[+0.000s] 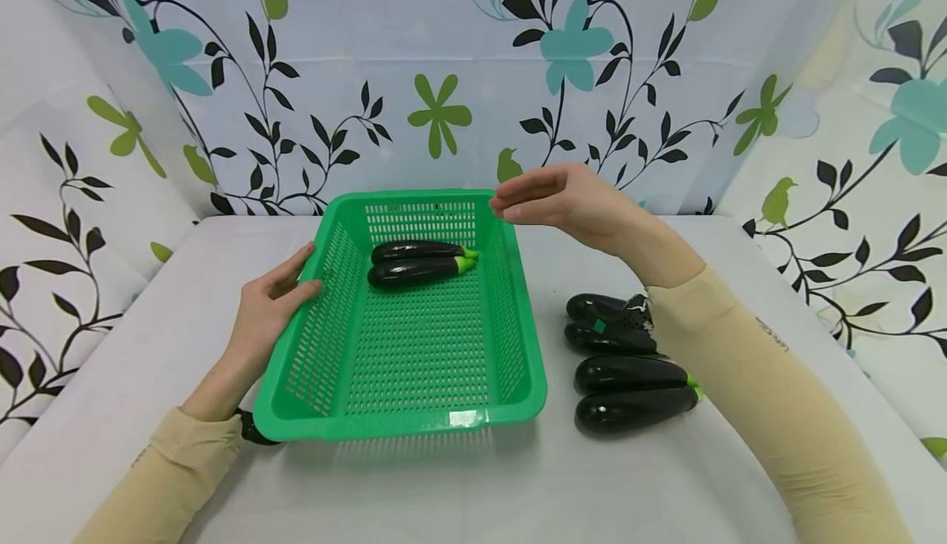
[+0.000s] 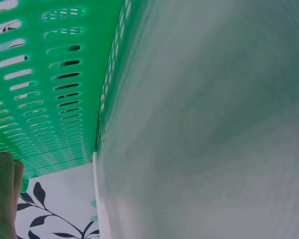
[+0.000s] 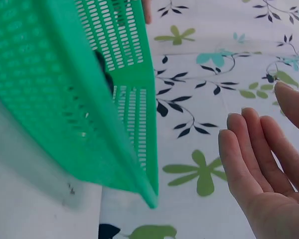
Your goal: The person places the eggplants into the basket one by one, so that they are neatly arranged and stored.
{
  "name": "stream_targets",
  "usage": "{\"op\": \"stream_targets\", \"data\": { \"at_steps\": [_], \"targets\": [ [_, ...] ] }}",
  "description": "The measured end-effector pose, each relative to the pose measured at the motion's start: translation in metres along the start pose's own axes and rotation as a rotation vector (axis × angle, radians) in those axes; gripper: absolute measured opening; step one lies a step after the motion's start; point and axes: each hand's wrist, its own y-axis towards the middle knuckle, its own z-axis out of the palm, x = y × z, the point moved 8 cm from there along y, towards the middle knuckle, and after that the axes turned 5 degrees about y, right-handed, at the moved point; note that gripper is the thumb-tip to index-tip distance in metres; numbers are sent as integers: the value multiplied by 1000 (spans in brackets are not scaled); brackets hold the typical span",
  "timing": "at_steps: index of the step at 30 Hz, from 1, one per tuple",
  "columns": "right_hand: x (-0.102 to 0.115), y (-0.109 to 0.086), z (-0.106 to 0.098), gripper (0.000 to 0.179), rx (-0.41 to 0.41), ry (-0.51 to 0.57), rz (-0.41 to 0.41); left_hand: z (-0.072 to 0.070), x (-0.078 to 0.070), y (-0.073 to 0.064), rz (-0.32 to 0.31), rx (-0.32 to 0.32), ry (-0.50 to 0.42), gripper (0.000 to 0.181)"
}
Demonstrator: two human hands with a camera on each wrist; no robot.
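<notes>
A green plastic basket (image 1: pixel 414 355) with slotted walls stands on the table, and two eggplants (image 1: pixel 418 272) lie side by side near its far end. My left hand (image 1: pixel 268 310) holds the basket's left rim, thumb over the edge and fingers against the outer wall; in the left wrist view those fingers (image 2: pixel 3 186) show at the slotted side. Above the far right corner, my right hand (image 1: pixel 562 199) hovers with nothing in it. Its fingers (image 3: pixel 249 149) are loosely extended and apart from the basket in the right wrist view.
Right of the basket, a pair of eggplants (image 1: pixel 636 394) lies on the white table (image 1: pixel 473 495). Behind them are more dark eggplants (image 1: pixel 602 336), partly covered by the right sleeve (image 1: pixel 732 363). A patterned curtain (image 1: pixel 473 26) hangs behind and at both sides.
</notes>
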Motion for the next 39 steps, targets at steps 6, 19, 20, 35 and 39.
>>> {"op": "stream_targets", "data": {
  "at_steps": [6, 19, 20, 35, 39],
  "targets": [
    [-13, -16, -23, 41, -47, -16, 13, 0, 0, -1, 0, 1, 5, 56],
    [-37, -35, -45, 46, -84, -41, 48, 0, -2, 0, 7, 4, -14, 57],
    [-38, -35, -45, 46, -82, -43, 47, 0, -2, 0, 7, 6, -17, 57],
    [-54, -60, -59, 47, -102, -103, 65, 1, 0, 0, -1, 11, -19, 57],
    [-61, -70, -69, 46, -118, -83, 62, 0, 1, 0, -1, 7, -17, 57]
  ]
}}
